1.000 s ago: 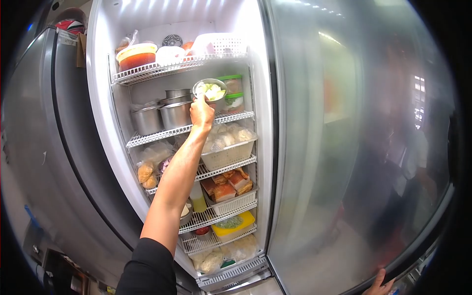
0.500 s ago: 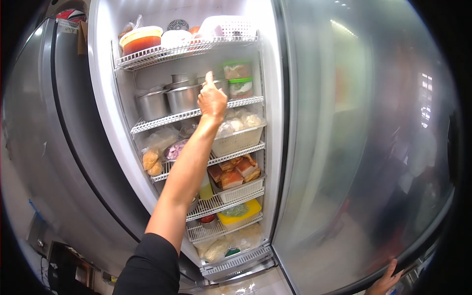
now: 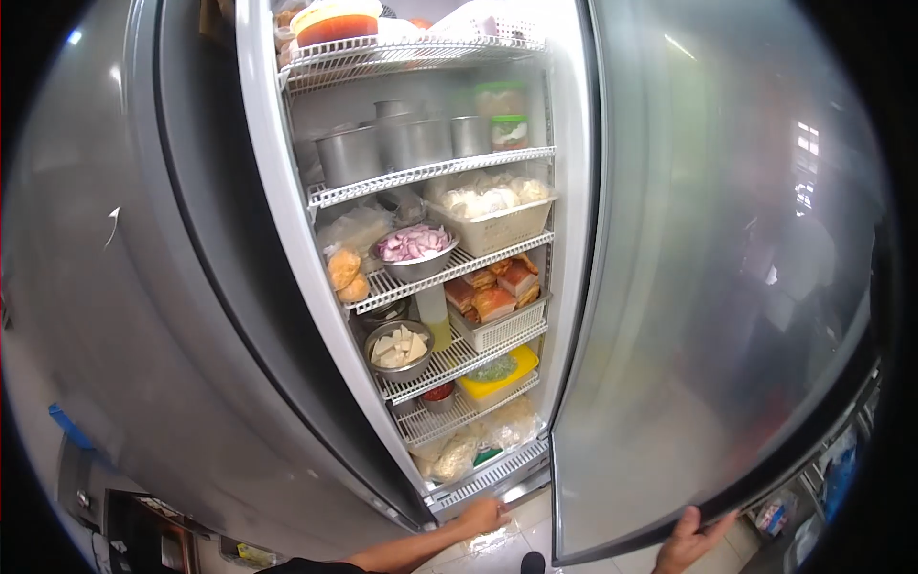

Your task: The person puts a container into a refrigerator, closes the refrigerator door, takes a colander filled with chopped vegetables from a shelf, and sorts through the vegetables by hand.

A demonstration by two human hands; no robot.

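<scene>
My left hand (image 3: 485,516) is low in front of the fridge's bottom edge, its fingers curled and no object visible in them. At the lower right, my right hand (image 3: 693,542) grips the edge of the open glass door (image 3: 688,316). On the second shelf, a steel container (image 3: 469,136) stands between other metal pots (image 3: 349,156) and a green-lidded tub (image 3: 509,132). Below are a bowl of chopped purple onions (image 3: 414,243), a basket of pale items in bags (image 3: 497,225), a basket of meat pieces (image 3: 492,325) and a bowl of white chunks (image 3: 399,348).
A tub of orange-red food (image 3: 335,27) is on the top shelf. Lower down are a yellow-lidded container (image 3: 499,375) and bagged food (image 3: 457,457). A closed steel door (image 3: 115,249) stands at the left. Bagged items (image 3: 775,514) are beyond the glass door.
My left hand let go of the steel container on the second shelf, then withdrew and dropped below the shelves. My right hand stays on the door edge. The view has tilted downward.
</scene>
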